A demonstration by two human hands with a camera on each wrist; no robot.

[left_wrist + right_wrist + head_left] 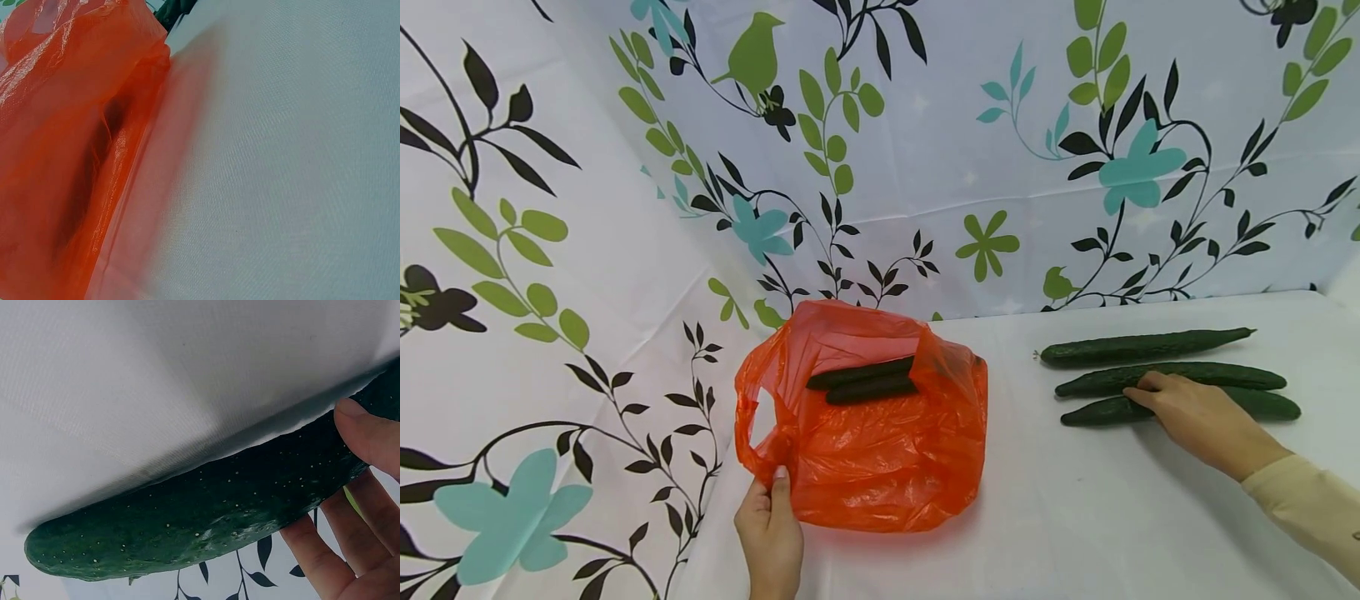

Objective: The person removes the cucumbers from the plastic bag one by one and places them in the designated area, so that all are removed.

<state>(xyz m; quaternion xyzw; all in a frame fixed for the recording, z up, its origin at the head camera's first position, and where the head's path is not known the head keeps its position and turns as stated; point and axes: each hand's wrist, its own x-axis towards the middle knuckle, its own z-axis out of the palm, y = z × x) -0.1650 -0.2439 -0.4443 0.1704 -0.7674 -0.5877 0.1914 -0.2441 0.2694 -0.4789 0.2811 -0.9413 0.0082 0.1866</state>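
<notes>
My left hand (pixel 771 533) pinches the gathered handle of an orange plastic bag (pixel 887 467), whose mouth stands open. Two dark green cucumbers (pixel 872 388) lie inside it, partly covered by the film. In the left wrist view only the bag's side (pixel 75 156) shows, not the hand. Over on the right, my right hand (pixel 1206 421) grips the nearest of three cucumbers on the table, a long bumpy cucumber (pixel 1097 412). The right wrist view shows the thumb on one side of this cucumber (pixel 187 519) and fingers (pixel 319 556) on the other.
Beyond the gripped one lie a middle cucumber (pixel 1217 373) and a far cucumber (pixel 1142 347), roughly parallel. A white cloth covers the table (pixel 1060 517). Behind it hangs a leaf-patterned curtain (pixel 925 167), which also runs down the left side.
</notes>
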